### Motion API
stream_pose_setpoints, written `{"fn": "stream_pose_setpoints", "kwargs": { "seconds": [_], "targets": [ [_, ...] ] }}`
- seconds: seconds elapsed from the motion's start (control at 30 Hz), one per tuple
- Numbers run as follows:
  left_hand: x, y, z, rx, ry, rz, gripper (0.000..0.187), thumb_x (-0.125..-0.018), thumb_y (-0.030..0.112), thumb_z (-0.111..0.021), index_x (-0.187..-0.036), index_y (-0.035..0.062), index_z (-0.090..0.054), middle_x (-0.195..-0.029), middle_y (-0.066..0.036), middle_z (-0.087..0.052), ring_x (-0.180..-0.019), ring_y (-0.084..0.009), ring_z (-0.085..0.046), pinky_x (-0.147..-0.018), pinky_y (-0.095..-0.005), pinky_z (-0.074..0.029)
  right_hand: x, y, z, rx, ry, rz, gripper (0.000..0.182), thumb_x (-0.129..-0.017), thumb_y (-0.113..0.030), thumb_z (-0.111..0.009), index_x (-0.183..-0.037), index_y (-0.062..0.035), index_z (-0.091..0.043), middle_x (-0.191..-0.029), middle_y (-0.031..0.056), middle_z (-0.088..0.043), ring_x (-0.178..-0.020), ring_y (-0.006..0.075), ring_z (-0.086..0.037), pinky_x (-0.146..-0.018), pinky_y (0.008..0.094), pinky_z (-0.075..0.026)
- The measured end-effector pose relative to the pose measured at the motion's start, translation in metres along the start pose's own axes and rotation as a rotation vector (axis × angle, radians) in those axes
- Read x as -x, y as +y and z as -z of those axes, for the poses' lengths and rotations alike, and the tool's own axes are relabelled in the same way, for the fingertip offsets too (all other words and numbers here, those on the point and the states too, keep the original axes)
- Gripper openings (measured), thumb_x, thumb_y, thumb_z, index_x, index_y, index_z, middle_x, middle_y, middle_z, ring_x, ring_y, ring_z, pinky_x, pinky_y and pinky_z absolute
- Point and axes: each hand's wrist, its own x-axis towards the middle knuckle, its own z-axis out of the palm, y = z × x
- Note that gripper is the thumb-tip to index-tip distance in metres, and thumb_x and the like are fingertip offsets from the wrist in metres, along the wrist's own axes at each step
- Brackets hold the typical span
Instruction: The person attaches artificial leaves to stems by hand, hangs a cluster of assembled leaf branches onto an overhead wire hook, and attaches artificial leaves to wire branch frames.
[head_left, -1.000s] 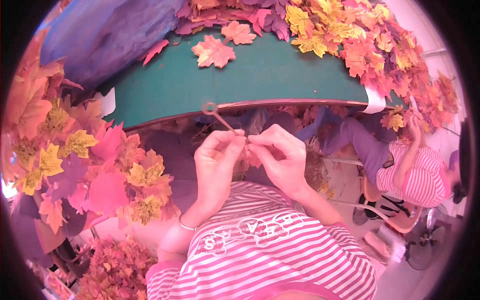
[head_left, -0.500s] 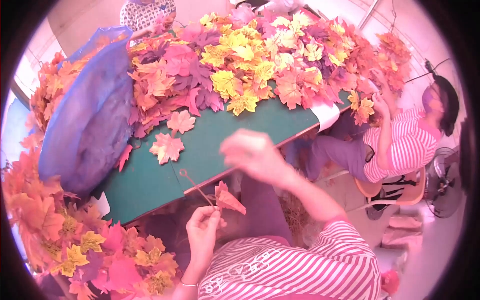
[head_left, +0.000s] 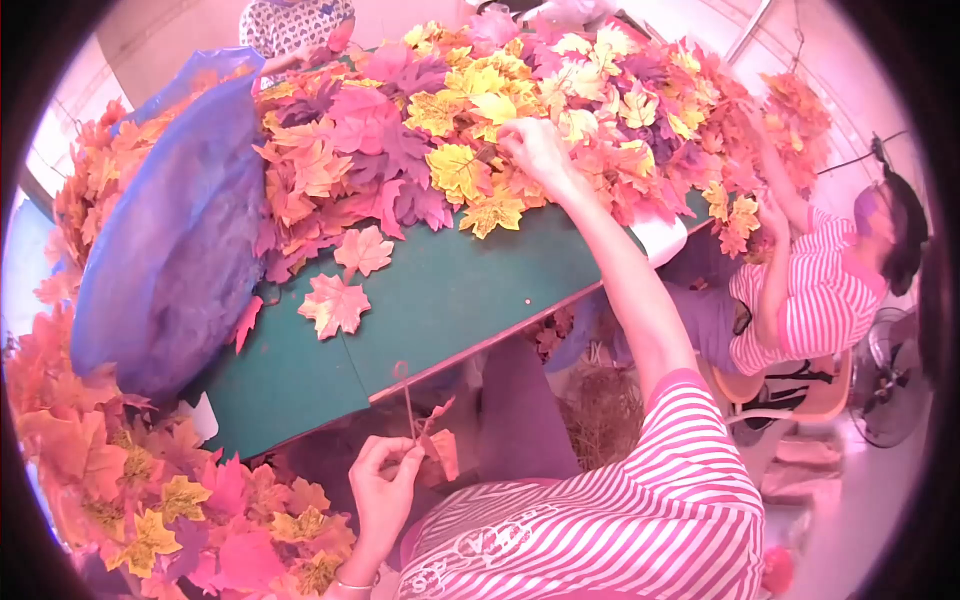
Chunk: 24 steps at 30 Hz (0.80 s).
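My left hand point(head_left: 385, 485) is closed in a pinch around a thin wire stem point(head_left: 408, 405) that stands up with a small loop at its top. Orange artificial maple leaves point(head_left: 438, 452) hang on this stem beside my fingertips. My right hand point(head_left: 535, 150) reaches across the table into the heap, its fingers curled together over the yellow artificial leaves point(head_left: 460, 172). What those fingers grip, if anything, cannot be made out. Two pale orange leaves point(head_left: 335, 305) lie joined on the green tabletop point(head_left: 450, 290).
A big blue plastic bag point(head_left: 165, 240) bulges at the table's left. More leaves point(head_left: 90, 450) pile up at lower left. A person in a striped shirt point(head_left: 815, 300) sits at the right, handling leaves. Another person point(head_left: 290, 30) stands behind the heap.
My right hand has moved from above the table's near edge up and forward into the yellow leaves. My left hand has shifted slightly left and down with the stem, which now stands more upright.
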Motion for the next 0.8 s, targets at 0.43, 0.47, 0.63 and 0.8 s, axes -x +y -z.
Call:
{"fn": "stream_pose_setpoints", "kwargs": {
  "seconds": [0.43,0.47,0.63,0.8],
  "targets": [
    [0.007,-0.006,0.004,0.210,0.016,0.094,0.005,-0.088,-0.004,-0.067,-0.091,-0.0077,-0.066,-0.093,-0.006,-0.059,-0.077,-0.0122,-0.067,-0.066,-0.0221,-0.057,0.089,-0.025,0.033,0.244,-0.045,0.521,0.025,-0.080,-0.002,-0.062,-0.104,-0.0083,-0.067,-0.091,0.0082,-0.067,-0.103,0.0268,-0.060,-0.094,0.0408,-0.044],
    [0.006,-0.006,0.001,0.246,0.013,0.104,0.004,-0.088,-0.004,-0.066,-0.091,-0.0077,-0.065,-0.094,-0.005,-0.059,-0.077,-0.0121,-0.067,-0.066,-0.0220,-0.056,0.078,-0.015,0.024,0.214,-0.012,0.478,0.025,-0.079,-0.001,-0.062,-0.102,-0.0083,-0.067,-0.089,0.0072,-0.068,-0.099,0.0272,-0.062,-0.091,0.0402,-0.046],
    [0.005,0.006,-0.005,0.291,0.022,0.103,0.003,-0.092,-0.001,-0.065,-0.090,-0.0025,-0.063,-0.088,-0.001,-0.059,-0.074,-0.0071,-0.061,-0.065,-0.0208,-0.054,0.018,-0.051,0.084,-0.426,-0.041,-0.136,0.010,-0.089,-0.012,-0.065,-0.096,-0.0050,-0.065,-0.088,0.0061,-0.073,-0.072,0.0150,-0.068,-0.061,0.0304,-0.049],
    [0.005,0.011,-0.011,0.349,0.035,0.133,0.004,-0.093,0.002,-0.065,-0.090,0.0010,-0.063,-0.079,0.003,-0.060,-0.069,-0.0030,-0.055,-0.061,-0.0186,-0.047,0.015,-0.040,0.049,-0.452,-0.588,-0.289,0.031,-0.088,-0.022,-0.070,-0.107,0.0023,-0.064,-0.081,0.0095,-0.072,-0.071,0.0156,-0.071,-0.060,0.0333,-0.053]
  ]
}}
